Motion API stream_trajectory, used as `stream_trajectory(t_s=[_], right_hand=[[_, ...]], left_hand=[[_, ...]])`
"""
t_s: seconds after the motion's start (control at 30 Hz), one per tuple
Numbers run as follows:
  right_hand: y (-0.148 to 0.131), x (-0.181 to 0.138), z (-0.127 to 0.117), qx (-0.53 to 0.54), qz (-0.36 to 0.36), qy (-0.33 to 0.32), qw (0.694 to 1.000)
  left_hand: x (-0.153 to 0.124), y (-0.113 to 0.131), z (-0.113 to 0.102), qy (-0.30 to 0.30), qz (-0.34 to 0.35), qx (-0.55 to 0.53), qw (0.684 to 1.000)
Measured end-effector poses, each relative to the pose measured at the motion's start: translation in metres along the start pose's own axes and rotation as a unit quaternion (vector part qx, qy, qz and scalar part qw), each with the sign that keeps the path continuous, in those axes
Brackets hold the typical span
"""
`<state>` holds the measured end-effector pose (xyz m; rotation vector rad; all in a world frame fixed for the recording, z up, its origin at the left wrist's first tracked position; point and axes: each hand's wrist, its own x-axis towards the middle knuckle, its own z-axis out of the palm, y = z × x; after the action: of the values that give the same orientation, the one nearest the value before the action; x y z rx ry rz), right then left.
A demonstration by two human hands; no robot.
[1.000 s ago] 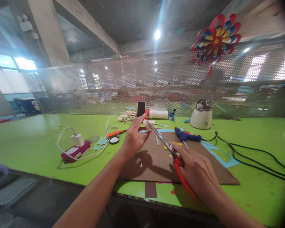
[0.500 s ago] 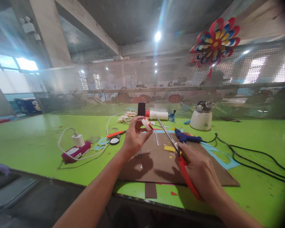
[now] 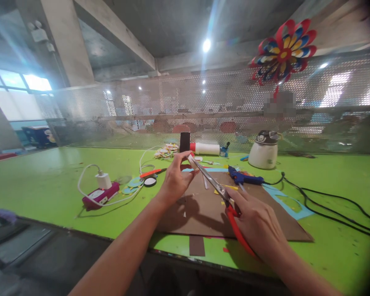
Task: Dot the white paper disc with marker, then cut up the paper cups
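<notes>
Between the thumb and fingers of my left hand [image 3: 178, 174] is a small white and red piece [image 3: 189, 161], perhaps paper, partly hidden by the fingers and blades. My right hand [image 3: 259, 218] grips a pair of red-handled scissors [image 3: 214, 183], whose blades point up and left and reach the piece. Both hands are raised over a brown board [image 3: 209, 222] on the green table. Yellow scraps and a pale thin stick [image 3: 206, 183] lie on the board beneath the blades.
A blue glue gun [image 3: 245, 176] with a black cable lies right of the scissors. A pale bottle [image 3: 263, 152] stands behind it. To the left are an orange utility knife [image 3: 151, 173], a round black-rimmed thing [image 3: 149, 181] and a purple power strip [image 3: 101, 195]. A mesh screen [image 3: 135, 111] backs the table.
The scissors have moved left, and their blades now meet the piece in my left hand. My left hand has turned the piece slightly and stays nearly in place.
</notes>
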<state>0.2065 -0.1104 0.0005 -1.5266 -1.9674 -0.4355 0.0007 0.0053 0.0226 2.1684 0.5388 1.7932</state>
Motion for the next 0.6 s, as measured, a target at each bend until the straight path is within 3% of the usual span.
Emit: stream_trajectory(t_s=[0.6], right_hand=[[-0.0015, 0.0000, -0.0030, 0.023, -0.014, 0.005, 1.000]], left_hand=[[-0.0020, 0.0013, 0.0019, 0.001, -0.017, -0.015, 1.000]])
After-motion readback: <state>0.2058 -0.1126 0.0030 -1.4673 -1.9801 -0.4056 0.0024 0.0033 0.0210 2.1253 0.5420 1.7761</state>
